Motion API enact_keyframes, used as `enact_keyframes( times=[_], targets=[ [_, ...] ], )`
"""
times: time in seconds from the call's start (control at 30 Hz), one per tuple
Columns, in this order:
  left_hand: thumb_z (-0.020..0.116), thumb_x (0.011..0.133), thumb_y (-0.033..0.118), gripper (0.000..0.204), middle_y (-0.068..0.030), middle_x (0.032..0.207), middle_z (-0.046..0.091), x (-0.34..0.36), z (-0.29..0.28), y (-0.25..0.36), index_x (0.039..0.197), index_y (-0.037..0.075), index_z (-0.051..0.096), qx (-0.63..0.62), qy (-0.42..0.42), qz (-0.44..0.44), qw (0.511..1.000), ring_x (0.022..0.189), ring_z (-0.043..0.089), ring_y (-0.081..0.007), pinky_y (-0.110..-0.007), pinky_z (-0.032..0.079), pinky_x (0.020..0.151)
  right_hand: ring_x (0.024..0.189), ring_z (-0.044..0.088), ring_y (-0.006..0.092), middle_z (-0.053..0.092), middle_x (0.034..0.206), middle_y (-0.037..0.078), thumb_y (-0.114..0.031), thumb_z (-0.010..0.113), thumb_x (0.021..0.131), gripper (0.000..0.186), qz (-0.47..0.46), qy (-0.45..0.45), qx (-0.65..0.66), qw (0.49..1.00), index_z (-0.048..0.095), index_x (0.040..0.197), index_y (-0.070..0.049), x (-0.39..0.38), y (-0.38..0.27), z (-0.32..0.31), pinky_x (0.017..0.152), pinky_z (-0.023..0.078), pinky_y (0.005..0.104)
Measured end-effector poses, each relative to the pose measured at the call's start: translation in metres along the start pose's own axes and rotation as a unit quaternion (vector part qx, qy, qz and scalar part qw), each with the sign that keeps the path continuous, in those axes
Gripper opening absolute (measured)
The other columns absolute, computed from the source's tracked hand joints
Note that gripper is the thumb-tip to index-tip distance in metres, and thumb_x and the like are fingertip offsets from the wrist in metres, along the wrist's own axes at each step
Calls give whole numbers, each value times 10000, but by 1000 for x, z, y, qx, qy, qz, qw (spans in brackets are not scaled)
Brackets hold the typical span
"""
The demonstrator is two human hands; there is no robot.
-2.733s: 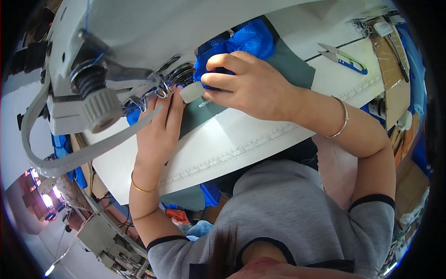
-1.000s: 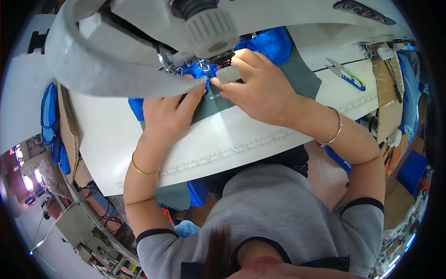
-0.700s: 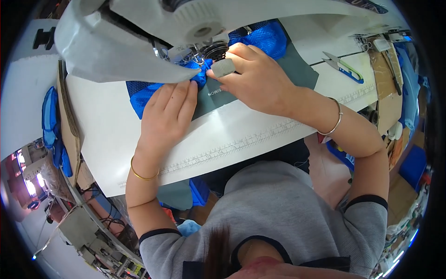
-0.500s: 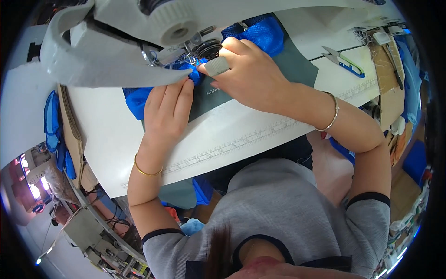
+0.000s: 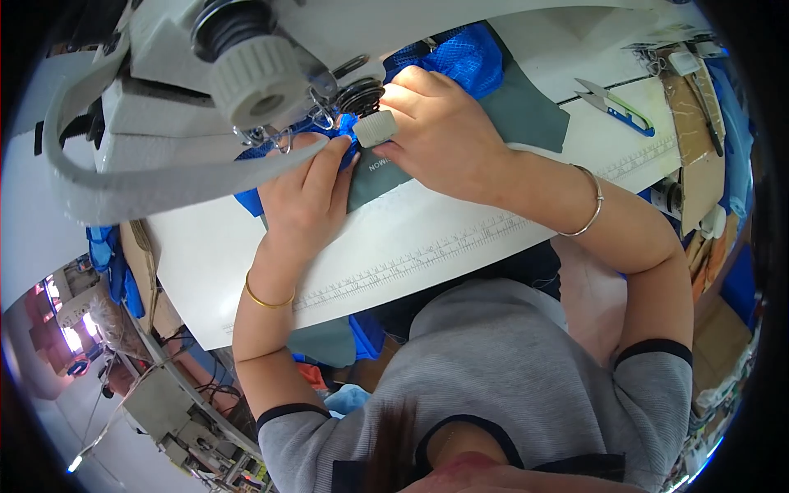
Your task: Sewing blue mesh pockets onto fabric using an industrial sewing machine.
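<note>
A dark grey-green fabric piece (image 5: 526, 111) with blue mesh fabric (image 5: 464, 57) lies on the white table under the head of a white sewing machine (image 5: 164, 107). My left hand (image 5: 304, 201) presses flat on the fabric's near edge, fingertips at the needle area. My right hand (image 5: 448, 135) grips the fabric just right of the needle. A white ribbed cap (image 5: 376, 129) covers one of its fingertips. Both wrists wear thin bangles. The needle itself is hidden behind the machine's parts.
Thread snips with blue handles (image 5: 616, 105) lie at the table's far right. A ruler scale (image 5: 427, 255) runs along the table's near edge. A brown cardboard piece (image 5: 694, 140) and small items stand at the right. More blue fabric (image 5: 107, 255) hangs left of the table.
Both hands have stayed on the fabric at the needle, shifting slightly. The view has swung, so the sewing machine's head fills more of the upper left.
</note>
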State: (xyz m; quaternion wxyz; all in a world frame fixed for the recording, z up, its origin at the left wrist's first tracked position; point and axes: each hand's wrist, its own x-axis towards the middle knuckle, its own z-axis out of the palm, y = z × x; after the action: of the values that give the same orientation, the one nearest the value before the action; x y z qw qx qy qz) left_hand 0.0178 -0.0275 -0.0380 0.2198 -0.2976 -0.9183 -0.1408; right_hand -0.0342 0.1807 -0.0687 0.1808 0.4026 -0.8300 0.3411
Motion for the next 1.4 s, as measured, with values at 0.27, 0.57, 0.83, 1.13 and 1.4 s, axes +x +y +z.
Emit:
enact_keyframes(
  times=[0.27,0.57,0.83,1.13,1.4],
  targets=[
    [746,719,-5,348,-123,988,677,4,1,3,1062,47,725,80,2,81,993,827,612,-306,-392,495,705,1061,570,223,635,1048,33,-142,711,806,140,-51,-59,-8,997,782,921,-108,-4,2,-14,895,502,347],
    [714,748,20,339,-108,1039,711,-3,0,1,1086,31,719,73,-30,61,995,903,642,-305,-391,538,759,1077,578,242,628,1079,61,-132,731,802,236,-64,-53,25,996,743,1025,-54,-8,3,-10,922,515,373],
    [716,770,47,212,-139,1082,719,-1,-1,4,975,14,677,68,-49,75,994,1036,703,-302,-398,588,891,1077,585,255,630,1095,75,-123,783,759,311,-53,-67,50,995,695,1044,-34,-7,2,-14,904,525,381],
    [712,762,52,168,-157,1042,718,-1,1,4,903,-20,657,55,6,80,995,1022,723,-287,-374,615,865,1026,578,267,654,1049,27,-102,818,738,266,-47,-97,43,993,731,986,-65,-6,2,-14,867,534,384],
    [710,741,70,199,-160,1048,712,-4,2,7,911,-22,663,59,5,61,996,1043,716,-289,-366,611,861,1096,679,277,678,1281,43,-106,795,833,367,-8,-155,25,988,720,1190,-62,-4,2,-20,966,541,402]
  ],
)
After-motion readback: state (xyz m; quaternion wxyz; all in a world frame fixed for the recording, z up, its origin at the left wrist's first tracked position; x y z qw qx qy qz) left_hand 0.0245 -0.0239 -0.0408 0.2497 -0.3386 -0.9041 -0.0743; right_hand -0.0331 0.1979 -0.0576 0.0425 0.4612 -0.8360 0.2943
